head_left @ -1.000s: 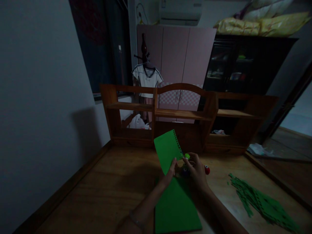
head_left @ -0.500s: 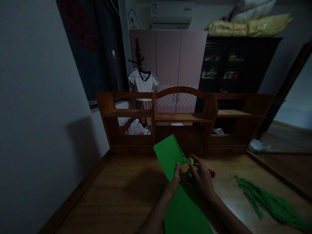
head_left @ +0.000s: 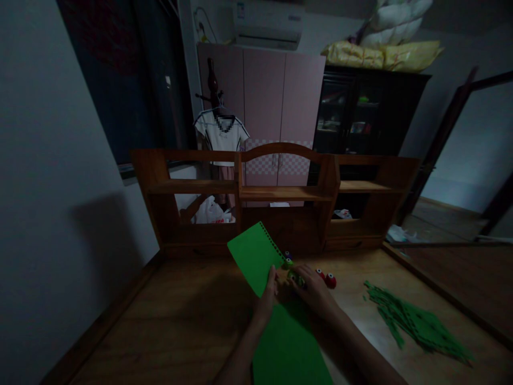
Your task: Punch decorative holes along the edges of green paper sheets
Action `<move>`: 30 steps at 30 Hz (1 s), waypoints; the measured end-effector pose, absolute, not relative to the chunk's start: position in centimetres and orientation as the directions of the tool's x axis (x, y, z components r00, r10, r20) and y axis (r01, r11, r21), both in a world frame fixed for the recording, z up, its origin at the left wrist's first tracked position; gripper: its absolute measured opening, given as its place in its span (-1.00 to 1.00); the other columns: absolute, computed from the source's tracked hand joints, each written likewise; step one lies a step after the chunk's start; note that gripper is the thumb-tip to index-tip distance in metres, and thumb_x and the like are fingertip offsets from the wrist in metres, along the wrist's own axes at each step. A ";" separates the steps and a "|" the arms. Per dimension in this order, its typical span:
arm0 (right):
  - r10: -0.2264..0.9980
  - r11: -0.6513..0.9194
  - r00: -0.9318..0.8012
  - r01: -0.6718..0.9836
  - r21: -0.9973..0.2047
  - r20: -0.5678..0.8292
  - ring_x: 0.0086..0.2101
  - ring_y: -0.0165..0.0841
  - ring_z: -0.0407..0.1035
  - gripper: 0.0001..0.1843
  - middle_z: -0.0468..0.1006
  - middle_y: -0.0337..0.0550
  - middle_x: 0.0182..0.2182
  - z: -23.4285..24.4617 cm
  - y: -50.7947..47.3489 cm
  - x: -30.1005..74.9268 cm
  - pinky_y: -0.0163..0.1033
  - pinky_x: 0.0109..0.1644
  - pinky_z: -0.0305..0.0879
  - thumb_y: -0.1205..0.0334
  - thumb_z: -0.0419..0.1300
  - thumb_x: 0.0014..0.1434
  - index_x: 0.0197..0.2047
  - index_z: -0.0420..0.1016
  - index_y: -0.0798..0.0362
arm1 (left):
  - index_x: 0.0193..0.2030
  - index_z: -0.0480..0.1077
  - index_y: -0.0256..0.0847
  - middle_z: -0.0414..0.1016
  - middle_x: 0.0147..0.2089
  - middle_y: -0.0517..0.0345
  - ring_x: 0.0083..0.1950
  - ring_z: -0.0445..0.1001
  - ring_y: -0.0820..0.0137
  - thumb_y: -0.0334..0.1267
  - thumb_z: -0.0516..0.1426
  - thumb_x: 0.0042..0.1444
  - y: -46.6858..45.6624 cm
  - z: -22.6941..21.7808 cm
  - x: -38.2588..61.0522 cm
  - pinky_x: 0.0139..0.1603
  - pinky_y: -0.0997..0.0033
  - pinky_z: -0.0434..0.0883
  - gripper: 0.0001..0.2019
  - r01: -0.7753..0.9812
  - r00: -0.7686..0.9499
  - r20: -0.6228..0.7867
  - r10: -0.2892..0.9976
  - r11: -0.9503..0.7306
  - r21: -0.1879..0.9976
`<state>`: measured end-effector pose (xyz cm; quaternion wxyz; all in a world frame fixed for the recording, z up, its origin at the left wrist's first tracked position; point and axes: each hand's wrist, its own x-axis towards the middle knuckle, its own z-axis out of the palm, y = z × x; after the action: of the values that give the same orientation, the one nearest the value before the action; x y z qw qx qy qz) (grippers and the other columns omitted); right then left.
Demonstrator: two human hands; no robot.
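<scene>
My left hand pinches the lower right corner of a green sheet of paper, with a row of punched holes along its right edge. The sheet is tilted up above the table. My right hand is just right of it, fingers curled over a small green round toy with eye-like spots, partly hidden by the fingers. Beyond the fingertips is another small green toy, close to the sheet's punched edge, with a dark purple one behind. Two red ones stand right of my hand. Below my wrists lies more green paper.
A heap of torn green strips lies on the wooden table at the right. A wooden shelf unit runs along the far edge. A wall borders the left side.
My right hand has moved from the upper green toy down toward the nearer one, its fingers curling in. My left hand still holds the sheet. The whole view has shifted, so things appear further left.
</scene>
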<state>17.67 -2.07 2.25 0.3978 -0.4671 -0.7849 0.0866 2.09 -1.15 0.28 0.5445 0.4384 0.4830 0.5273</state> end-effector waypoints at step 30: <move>0.803 0.552 -0.466 0.816 -0.169 0.371 -0.27 -0.32 0.33 -0.81 0.46 -0.19 -0.34 2.9 -3.0 20.9 -0.31 -0.25 0.13 0.10 0.22 -0.02 -0.32 0.43 -0.02 | -0.50 0.32 -0.16 0.20 -0.69 0.27 -0.55 0.30 0.42 0.16 -0.19 0.05 -1.6 1.2 0.3 -0.43 0.47 0.21 -0.52 0.272 -0.180 0.084 0.980 -0.033 0.962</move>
<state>20.87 -3.02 2.92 0.2080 -0.4729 -0.8561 -0.0160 0.29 -1.61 1.19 0.3629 0.5274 0.5933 0.4880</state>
